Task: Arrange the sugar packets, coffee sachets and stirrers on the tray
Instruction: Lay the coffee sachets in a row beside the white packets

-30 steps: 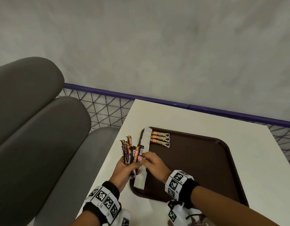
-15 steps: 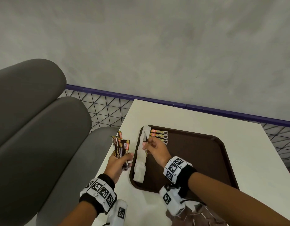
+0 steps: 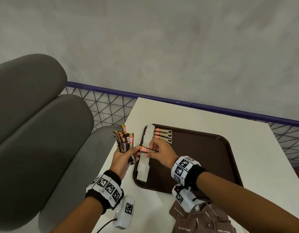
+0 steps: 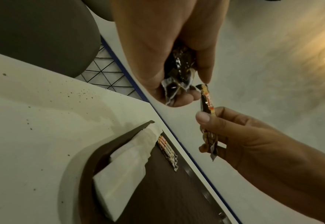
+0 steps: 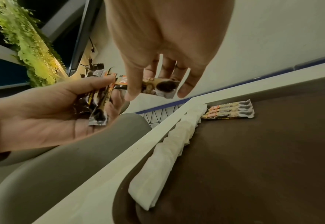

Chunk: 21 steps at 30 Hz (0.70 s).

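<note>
A dark brown tray [image 3: 204, 158] lies on the white table [image 3: 187, 118]. Three coffee sachets [image 3: 163, 135] lie side by side at its far left corner, next to a row of white paper-wrapped packets [image 3: 145, 158] along the left rim. My left hand [image 3: 123, 157] grips a fan of several coffee sachets [image 3: 124, 140] beside the tray's left edge. My right hand [image 3: 160, 151] pinches a single coffee sachet [image 3: 146, 149] between thumb and fingers, held crosswise just above the white row; the same sachet [image 4: 208, 109] shows in the left wrist view and the sachet [image 5: 158, 86] in the right wrist view.
Brown sugar packets [image 3: 201, 221] lie in a pile on the table near me, under my right forearm. A grey padded seat [image 3: 36, 132] stands to the left, a wire-mesh railing with a purple bar [image 3: 162, 98] beyond the table. A green plant [image 5: 29, 50] shows in the right wrist view.
My right hand came back from the far corner of the tray to the left hand and now pinches one sachet drawn from the bundle. Three sachets remain on the tray.
</note>
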### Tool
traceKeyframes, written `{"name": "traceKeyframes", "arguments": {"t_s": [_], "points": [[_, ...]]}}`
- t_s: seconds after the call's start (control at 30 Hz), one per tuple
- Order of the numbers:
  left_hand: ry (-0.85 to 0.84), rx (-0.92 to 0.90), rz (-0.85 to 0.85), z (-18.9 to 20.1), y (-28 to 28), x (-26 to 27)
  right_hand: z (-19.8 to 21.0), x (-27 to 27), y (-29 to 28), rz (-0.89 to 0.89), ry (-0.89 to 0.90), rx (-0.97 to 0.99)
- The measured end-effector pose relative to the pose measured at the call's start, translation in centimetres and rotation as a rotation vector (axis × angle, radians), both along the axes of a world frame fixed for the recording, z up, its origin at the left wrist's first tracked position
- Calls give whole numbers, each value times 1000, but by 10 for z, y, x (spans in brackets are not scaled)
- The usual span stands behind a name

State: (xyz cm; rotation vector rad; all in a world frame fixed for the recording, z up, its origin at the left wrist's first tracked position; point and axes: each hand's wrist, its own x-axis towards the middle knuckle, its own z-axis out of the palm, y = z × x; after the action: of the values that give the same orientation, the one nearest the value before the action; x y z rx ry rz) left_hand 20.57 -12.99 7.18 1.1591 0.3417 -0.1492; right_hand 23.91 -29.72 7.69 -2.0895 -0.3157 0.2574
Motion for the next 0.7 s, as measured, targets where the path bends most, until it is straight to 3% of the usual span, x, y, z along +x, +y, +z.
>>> {"name": "traceKeyframes", "arguments": {"t_s": [0.2,0.33,0.57,0.7], "points": [[13,15,73,-8,0,4,-10,-7,-17,-120,317,245],[10,-20,112,-14,2,4,-23,-11,-34,-216,492,301],[68,10,100,-27,-7,10,-33,-4,-42,-327,590,541],[82,43,82,-34,-9,14,-38,10,-48,-442,521,529]]}}
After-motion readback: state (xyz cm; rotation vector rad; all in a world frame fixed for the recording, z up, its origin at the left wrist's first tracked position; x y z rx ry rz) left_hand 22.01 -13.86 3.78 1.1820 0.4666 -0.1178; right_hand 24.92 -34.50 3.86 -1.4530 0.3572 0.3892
